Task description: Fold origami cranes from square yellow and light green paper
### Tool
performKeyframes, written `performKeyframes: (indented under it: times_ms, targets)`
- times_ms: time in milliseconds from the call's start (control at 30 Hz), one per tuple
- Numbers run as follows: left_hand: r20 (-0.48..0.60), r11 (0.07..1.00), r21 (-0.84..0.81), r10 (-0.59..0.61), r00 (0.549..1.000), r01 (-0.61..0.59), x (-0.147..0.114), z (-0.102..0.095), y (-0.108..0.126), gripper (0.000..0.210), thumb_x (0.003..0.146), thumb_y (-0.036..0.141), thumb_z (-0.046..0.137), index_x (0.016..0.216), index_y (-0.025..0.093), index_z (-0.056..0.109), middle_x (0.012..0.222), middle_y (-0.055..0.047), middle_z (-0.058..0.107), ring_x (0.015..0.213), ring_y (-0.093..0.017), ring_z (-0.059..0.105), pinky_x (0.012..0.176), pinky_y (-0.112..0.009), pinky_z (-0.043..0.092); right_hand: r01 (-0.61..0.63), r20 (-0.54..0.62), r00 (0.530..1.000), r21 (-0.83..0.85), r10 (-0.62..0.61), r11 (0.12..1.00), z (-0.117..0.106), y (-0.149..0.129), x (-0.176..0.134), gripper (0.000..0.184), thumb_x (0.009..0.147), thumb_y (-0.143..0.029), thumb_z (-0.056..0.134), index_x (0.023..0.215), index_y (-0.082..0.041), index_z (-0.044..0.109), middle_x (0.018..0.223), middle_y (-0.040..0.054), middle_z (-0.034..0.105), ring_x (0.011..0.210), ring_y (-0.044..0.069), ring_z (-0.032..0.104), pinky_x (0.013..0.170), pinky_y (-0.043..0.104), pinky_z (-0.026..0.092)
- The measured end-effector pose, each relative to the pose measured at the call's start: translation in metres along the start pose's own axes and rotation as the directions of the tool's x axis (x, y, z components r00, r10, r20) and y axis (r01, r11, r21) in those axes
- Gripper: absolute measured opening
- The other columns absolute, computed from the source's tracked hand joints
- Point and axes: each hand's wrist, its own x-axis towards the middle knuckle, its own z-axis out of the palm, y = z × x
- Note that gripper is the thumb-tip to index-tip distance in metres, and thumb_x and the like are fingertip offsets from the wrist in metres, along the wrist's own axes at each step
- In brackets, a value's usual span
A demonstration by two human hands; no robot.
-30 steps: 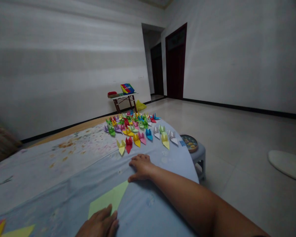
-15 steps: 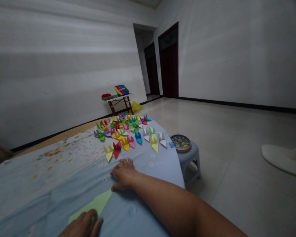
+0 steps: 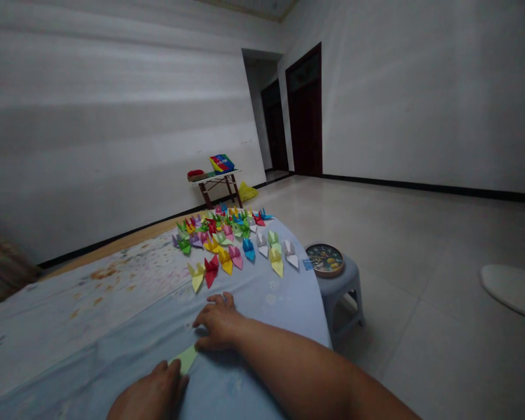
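Observation:
A light green sheet of paper (image 3: 186, 359) lies on the tablecloth between my two hands, much of it covered by the left one. My left hand (image 3: 151, 389) is closed over the sheet, fingers together and pressed down on it. At the sheet's far tip, the thumb of my right hand (image 3: 219, 324) touches the paper; its other fingers are spread, resting on the cloth. Beyond the hands stand several folded paper cranes (image 3: 225, 259) in many colours, the closest a yellow crane (image 3: 196, 276) and a red crane (image 3: 210, 270).
The round-edged table wears a pale blue floral cloth (image 3: 126, 344). To its right, a grey plastic stool (image 3: 342, 283) holds a round clock-like disc (image 3: 325, 260). Farther back, a small table (image 3: 221, 175) carries a colourful box (image 3: 221, 163), near a yellow bag (image 3: 247, 191).
My left hand has moved forward along the paper towards my right hand, covering more of it. Less of the green sheet shows. My right hand stays at the tip. The view has shifted slightly.

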Motion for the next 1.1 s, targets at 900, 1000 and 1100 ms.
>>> performKeyframes:
  times_ms: [900,1000,1100]
  targets:
    - [0.087,0.063,-0.99,-0.416,0.905,0.124,-0.025,0.048,-0.031,0.033,0.068,0.046,0.051,0.081,0.016,0.051,0.056,0.002,0.059,0.04,-0.011,0.05,0.037,-0.02,0.033,-0.068,-0.015,0.995,0.591,0.095,0.804,0.017,-0.012,-0.002,0.037,0.071,-0.026,0.058,0.106,-0.019,0.058,0.079,0.0005,0.057,0.062,0.01,0.05,0.059,0.022,0.04]
    - [-0.115,0.393,-0.914,-0.485,0.867,0.099,-0.028,0.056,-0.039,0.03,0.074,0.046,0.047,0.085,0.018,0.048,0.049,0.006,0.051,0.044,-0.013,0.05,0.043,-0.022,0.033,-0.063,-0.012,0.997,0.457,0.077,0.887,0.019,-0.012,-0.006,0.041,0.07,-0.024,0.057,0.11,-0.021,0.057,0.08,0.0005,0.058,0.065,0.011,0.05,0.062,0.022,0.039]
    - [-0.246,0.587,-0.804,-0.472,0.847,0.093,-0.033,0.052,-0.039,0.024,0.079,0.04,0.044,0.091,0.02,0.046,0.056,0.006,0.051,0.055,-0.015,0.054,0.052,-0.024,0.037,-0.05,0.007,0.999,0.388,0.051,0.92,0.019,-0.014,-0.009,0.041,0.071,-0.025,0.055,0.112,-0.022,0.055,0.082,0.0008,0.059,0.067,0.012,0.052,0.063,0.022,0.038]
